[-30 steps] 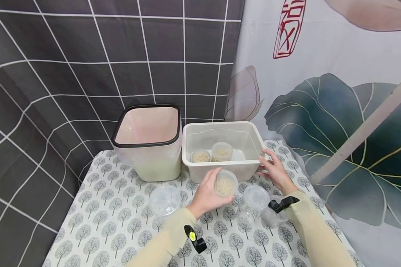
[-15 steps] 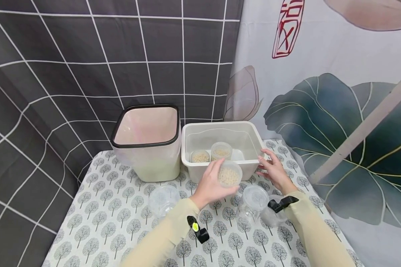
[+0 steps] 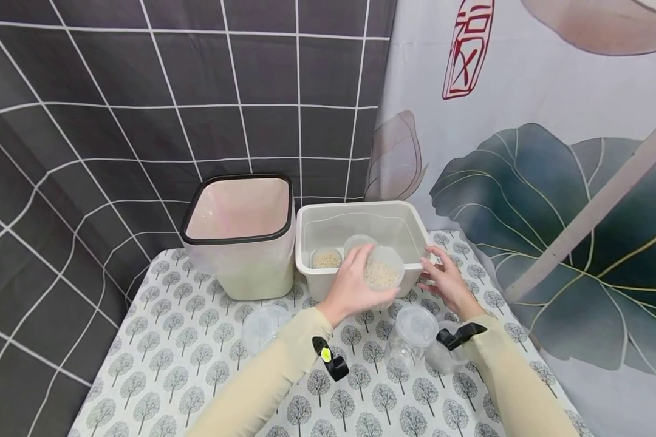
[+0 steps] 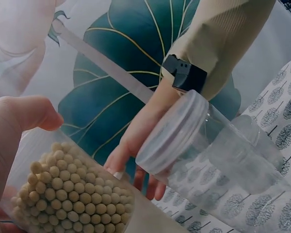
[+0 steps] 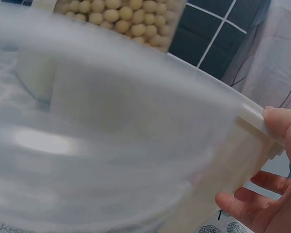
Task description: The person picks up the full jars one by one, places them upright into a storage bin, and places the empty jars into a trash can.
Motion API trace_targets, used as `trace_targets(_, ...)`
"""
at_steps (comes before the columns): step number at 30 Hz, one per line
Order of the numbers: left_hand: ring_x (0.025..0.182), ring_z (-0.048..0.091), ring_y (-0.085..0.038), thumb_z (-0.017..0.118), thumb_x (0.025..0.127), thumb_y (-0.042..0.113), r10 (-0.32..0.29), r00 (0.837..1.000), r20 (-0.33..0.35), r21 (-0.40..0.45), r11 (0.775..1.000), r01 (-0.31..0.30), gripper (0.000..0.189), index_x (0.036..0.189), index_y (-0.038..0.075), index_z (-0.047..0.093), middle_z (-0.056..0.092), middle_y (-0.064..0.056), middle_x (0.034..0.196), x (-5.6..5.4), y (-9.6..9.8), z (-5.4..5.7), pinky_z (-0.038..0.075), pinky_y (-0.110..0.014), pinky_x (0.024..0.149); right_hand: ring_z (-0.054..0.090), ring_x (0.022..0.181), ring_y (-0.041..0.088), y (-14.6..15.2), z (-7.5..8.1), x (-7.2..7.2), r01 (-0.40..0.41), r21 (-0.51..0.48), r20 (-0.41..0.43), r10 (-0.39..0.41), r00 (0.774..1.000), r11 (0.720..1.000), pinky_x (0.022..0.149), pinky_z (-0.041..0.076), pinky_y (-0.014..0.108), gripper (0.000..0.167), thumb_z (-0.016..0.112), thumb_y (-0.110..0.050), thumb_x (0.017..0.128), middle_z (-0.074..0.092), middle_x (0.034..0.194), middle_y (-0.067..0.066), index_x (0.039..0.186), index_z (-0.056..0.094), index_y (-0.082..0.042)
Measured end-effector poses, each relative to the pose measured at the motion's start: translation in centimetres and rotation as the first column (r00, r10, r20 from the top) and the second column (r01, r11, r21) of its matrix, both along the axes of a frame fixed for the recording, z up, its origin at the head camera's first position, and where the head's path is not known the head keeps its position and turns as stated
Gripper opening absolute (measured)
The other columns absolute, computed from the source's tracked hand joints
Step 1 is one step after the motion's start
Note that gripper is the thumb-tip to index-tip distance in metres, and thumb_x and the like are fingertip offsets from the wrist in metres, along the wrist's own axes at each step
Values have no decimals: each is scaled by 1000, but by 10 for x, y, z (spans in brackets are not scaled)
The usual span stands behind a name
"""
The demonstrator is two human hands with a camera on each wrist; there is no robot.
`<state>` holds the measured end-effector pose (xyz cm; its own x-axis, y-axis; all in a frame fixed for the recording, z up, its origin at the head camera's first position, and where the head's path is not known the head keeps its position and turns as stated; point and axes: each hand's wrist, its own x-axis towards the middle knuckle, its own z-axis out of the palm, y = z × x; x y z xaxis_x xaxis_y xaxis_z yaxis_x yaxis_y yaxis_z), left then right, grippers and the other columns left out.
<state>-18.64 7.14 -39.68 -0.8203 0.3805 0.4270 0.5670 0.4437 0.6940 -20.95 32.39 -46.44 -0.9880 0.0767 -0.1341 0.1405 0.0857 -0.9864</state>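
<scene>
My left hand (image 3: 355, 285) grips a clear plastic jar (image 3: 384, 269) filled with small round pale beans (image 4: 75, 189), over the front rim of a white rectangular tub (image 3: 314, 213). Inside that tub stands one jar of beans (image 3: 326, 259) on the left; beside it, another jar (image 3: 359, 241) is partly hidden by my left fingers. My right hand (image 3: 447, 279) touches the tub's front right corner, the thumb on the rim in the right wrist view and the other fingers loosely bent below it.
A taller bin (image 3: 251, 267) with a black rim stands left of the tub. On the tree-print cloth (image 3: 197, 340) are a clear jar (image 3: 412, 334) and another clear container (image 3: 448, 355) near my right wrist. A further clear container (image 3: 259, 325) lies beside my left sleeve.
My left hand has carried the jar of beans forward and to the right, from in front of the tub to over its front rim. The right hand stays at the corner.
</scene>
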Motion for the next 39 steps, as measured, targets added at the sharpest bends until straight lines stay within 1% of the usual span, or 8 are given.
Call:
trace_targets(4,110,51,-21,83,60,45,13,1000,-22,-21,1000,-13,100,140,10,36,45,-8,130,-3,3,5,48,-41,88,45,116,45,0,-1,0,6,-5,-3,-6,1000,1000,89,47,46,65,54,-42,92,38,123,21,145,23,-20)
trace_targets(9,108,51,-21,83,60,44,34,999,-23,-14,999,-34,98,140,12,36,46,-7,129,-5,7,10,49,-41,87,47,115,42,1,-1,-1,8,8,-1,-8,1000,1000,88,49,45,65,53,-43,92,39,122,20,145,23,-21)
trace_targets(17,107,51,-18,83,60,46,59,997,-53,-21,998,-61,97,139,13,38,47,-6,127,-7,8,12,48,-36,88,46,115,43,2,-2,-1,12,1,3,-12,1000,1000,89,47,46,65,53,-42,92,39,122,20,145,23,-20)
trace_targets(21,108,51,-18,83,61,44,59,997,-46,-13,998,-59,96,139,13,37,46,-7,128,-7,9,13,48,-36,88,46,115,43,2,-3,-1,12,-7,5,-12,1000,1000,90,46,48,66,54,-42,91,40,121,20,145,23,-20)
trace_targets(25,108,51,-18,82,62,45,55,997,-58,-11,998,-56,96,140,12,36,47,-6,128,-9,10,16,48,-36,88,47,115,42,1,-3,0,17,-13,12,-17,1000,1000,91,46,48,65,54,-42,91,41,120,18,145,24,-20)
trace_targets(32,109,51,-19,81,63,45,66,995,-73,19,998,-65,94,138,11,37,47,-6,127,-17,15,21,47,-36,90,46,115,43,1,-3,0,23,-3,11,-22,1000,1000,90,47,48,64,55,-40,92,40,120,19,144,25,-20)
trace_targets(39,112,50,-23,80,64,45,84,996,-43,27,996,-83,95,140,12,35,45,-8,130,-28,23,24,47,-39,90,44,116,44,1,-4,-2,25,3,4,-25,1000,1000,90,47,49,68,56,-43,90,38,125,23,145,24,-21)
